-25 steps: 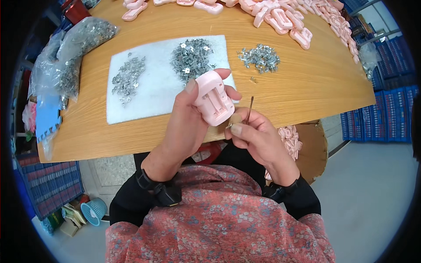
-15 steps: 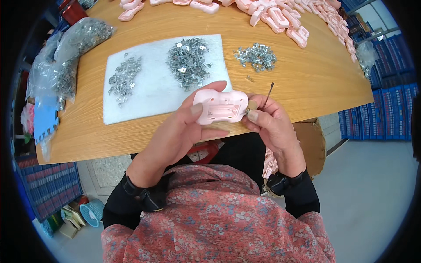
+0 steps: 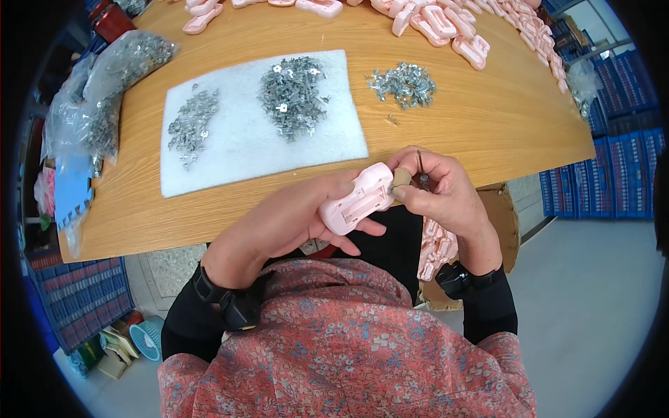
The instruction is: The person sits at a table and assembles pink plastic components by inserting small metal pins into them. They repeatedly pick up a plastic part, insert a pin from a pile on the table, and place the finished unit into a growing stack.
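A pale pink plastic casing [image 3: 377,177] with a rectangular compartment is tilted in my left hand [image 3: 296,207]. My left thumb presses its upper side, and the other fingers pass underneath and spread out beyond it. At the casing's right end, my right hand [image 3: 449,191] has thumb and forefinger pinched together. A tan cover [image 3: 401,177] wraps one of its fingertips. Tucked among those right fingers is a slim dark screwdriver [image 3: 419,161], its shaft pointing up. Whether the pinch also holds a small metal piece is too small to make out.
A white foam sheet [image 3: 240,157] carries two heaps of small metal clips [image 3: 293,97]. Another clip heap [image 3: 404,85] lies on the wooden table [image 3: 488,132]. Pink casings [image 3: 439,24] pile along the far side; bagged metal parts [image 3: 129,63] sit at left. A cardboard box [image 3: 498,216] stands below.
The casing has turned counterclockwise, its right end now higher and its left end lower. Both hands have shifted slightly, and the screwdriver shaft has swung more upright in my right hand.
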`<state>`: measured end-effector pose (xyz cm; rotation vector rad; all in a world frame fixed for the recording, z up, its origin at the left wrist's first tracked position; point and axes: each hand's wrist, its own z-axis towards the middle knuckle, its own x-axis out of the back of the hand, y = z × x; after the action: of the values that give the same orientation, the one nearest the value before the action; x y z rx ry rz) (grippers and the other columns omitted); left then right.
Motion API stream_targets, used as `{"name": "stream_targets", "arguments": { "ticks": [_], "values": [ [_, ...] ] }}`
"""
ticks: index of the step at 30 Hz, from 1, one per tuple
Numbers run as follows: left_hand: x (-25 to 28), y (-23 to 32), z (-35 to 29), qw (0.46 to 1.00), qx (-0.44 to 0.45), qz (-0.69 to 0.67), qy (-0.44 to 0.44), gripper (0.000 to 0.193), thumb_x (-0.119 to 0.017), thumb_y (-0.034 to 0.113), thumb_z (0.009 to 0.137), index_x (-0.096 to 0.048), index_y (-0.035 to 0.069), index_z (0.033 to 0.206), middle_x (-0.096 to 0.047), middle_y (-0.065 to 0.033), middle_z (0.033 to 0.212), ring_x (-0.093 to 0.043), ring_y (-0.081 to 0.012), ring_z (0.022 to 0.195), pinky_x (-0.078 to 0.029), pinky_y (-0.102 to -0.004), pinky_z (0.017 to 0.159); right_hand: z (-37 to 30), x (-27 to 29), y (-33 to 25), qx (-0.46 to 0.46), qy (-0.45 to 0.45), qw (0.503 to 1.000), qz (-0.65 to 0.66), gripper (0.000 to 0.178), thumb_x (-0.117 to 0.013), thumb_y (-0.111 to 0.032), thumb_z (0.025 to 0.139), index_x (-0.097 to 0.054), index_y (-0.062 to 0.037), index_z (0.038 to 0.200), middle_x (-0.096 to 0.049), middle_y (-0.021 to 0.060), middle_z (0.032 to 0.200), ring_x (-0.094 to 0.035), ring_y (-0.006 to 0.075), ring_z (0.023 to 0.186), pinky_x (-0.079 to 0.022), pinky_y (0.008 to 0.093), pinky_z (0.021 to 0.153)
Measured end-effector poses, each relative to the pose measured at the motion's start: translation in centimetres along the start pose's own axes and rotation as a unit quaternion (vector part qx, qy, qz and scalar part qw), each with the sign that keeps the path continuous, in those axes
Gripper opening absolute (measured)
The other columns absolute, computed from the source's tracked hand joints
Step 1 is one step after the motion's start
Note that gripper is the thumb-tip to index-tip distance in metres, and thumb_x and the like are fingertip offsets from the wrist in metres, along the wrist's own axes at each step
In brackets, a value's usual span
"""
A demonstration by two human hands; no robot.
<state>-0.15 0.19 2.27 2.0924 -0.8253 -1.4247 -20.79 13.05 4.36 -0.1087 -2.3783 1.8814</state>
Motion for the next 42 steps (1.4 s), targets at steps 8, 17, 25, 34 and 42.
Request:
{"name": "stream_targets", "arguments": {
  "ticks": [8, 17, 25, 34, 42],
  "values": [
    [0.4, 0.5, 1.5, 1.000, 0.024, -0.009, -0.002, 0.050, -0.030, 0.029, 0.103, -0.037, 0.004, 0.146, -0.067, -0.0166, 0.101, -0.068, -0.0246, 0.078, -0.058, -0.0345, 0.067, 0.2, -1.2, 0.3, 0.062, 0.028, 0.997, -0.019, 0.009, -0.068, -0.004, 0.086, -0.062, 0.0002, 0.090, -0.059, 0.0018, 0.096, -0.051, 0.0055, 0.084, -0.042, 0.0211, 0.071],
    [1.0, -0.7, 2.0, 0.994, -0.013, -0.095, 0.051, 0.049, -0.030, 0.028, 0.103, -0.036, 0.006, 0.146, -0.065, -0.0160, 0.098, -0.068, -0.0267, 0.078, -0.059, -0.0394, 0.066, 0.6, -2.6, 0.5, 0.140, 0.113, 0.961, -0.212, 0.011, -0.069, -0.008, 0.086, -0.064, -0.0001, 0.091, -0.062, 0.0078, 0.089, -0.062, 0.0192, 0.082, -0.050, 0.0305, 0.074],
    [0.5, -1.0, 2.0, 0.994, -0.022, -0.082, 0.065, 0.048, -0.028, 0.032, 0.107, -0.034, 0.007, 0.148, -0.066, -0.0139, 0.098, -0.069, -0.0252, 0.078, -0.060, -0.0384, 0.069, 0.7, -3.6, 0.6, 0.200, 0.154, 0.884, -0.393, 0.013, -0.073, -0.007, 0.078, -0.062, -0.0033, 0.084, -0.062, 0.0104, 0.077, -0.063, 0.0305, 0.075, -0.050, 0.0386, 0.064],
    [0.5, -1.3, 2.0, 0.993, -0.023, -0.086, 0.074, 0.049, -0.027, 0.034, 0.107, -0.035, 0.007, 0.148, -0.065, -0.0154, 0.100, -0.069, -0.0251, 0.078, -0.061, -0.0392, 0.069, 0.2, -4.0, 0.5, 0.218, 0.168, 0.855, -0.439, 0.014, -0.074, -0.005, 0.077, -0.064, -0.0035, 0.088, -0.063, 0.0115, 0.079, -0.064, 0.0311, 0.076, -0.051, 0.0389, 0.064],
    [0.6, -1.1, 2.0, 0.996, -0.038, -0.056, 0.054, 0.050, -0.025, 0.034, 0.107, -0.031, 0.007, 0.149, -0.066, -0.0165, 0.102, -0.069, -0.0265, 0.082, -0.060, -0.0384, 0.071, 0.1, -3.8, 0.4, 0.064, 0.171, 0.968, -0.170, 0.016, -0.068, -0.011, 0.092, -0.064, 0.0003, 0.102, -0.064, 0.0040, 0.081, -0.062, 0.0123, 0.075, -0.050, 0.0258, 0.068]
  ]
}}
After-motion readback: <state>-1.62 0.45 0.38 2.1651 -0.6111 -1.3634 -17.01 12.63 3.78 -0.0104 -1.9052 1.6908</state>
